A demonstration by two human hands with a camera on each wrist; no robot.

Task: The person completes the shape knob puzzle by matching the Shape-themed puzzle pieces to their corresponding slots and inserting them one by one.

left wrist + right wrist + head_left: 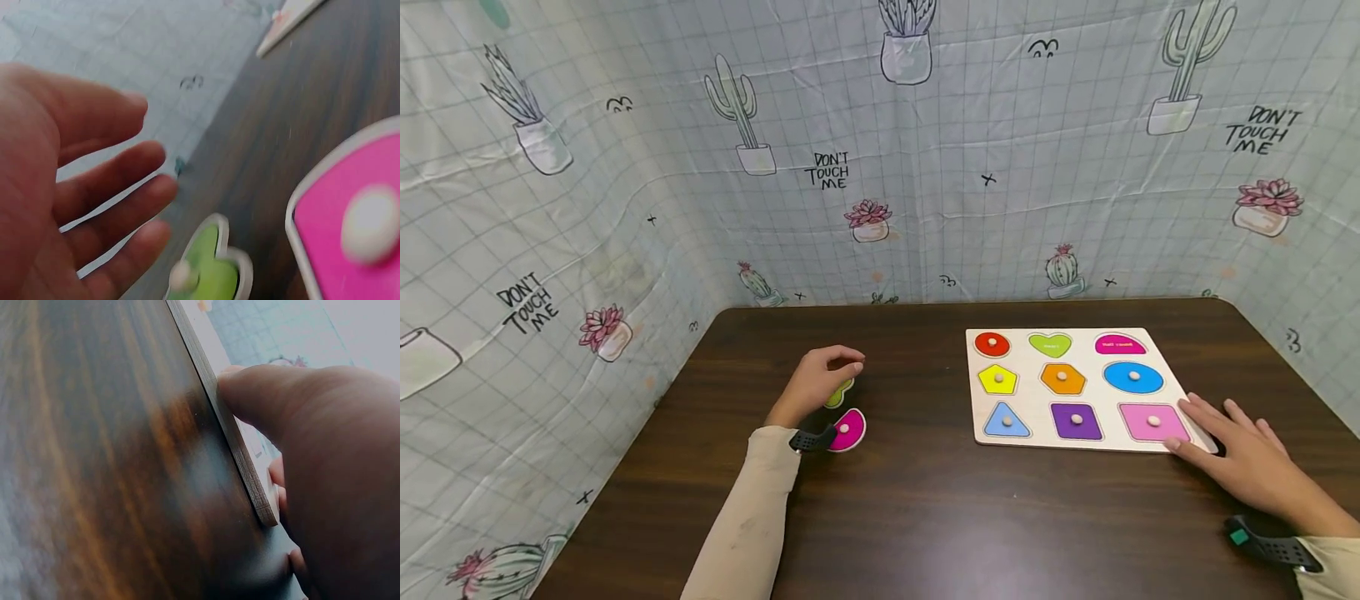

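Note:
My left hand [816,385] hovers at the left of the table, its fingers loosely bent with nothing between them. Just beneath it lies a green heart puzzle piece [215,275], partly hidden by the hand in the head view. Beside my left wrist is a pink half-round puzzle piece [854,432] with a white knob. On the right lies a wooden peg puzzle board [1028,385]. My right hand [1255,462] rests on its near right corner, fingers extended, the thumb [269,394] touching its near edge.
The board holds several knobbed pieces, including a red circle [985,350] and a purple square [1066,433]. Its heart slot [1049,345] and half-round slot [1120,350] show printed words without knobs. A cactus-patterned cloth [985,225] encloses the brown table [917,500].

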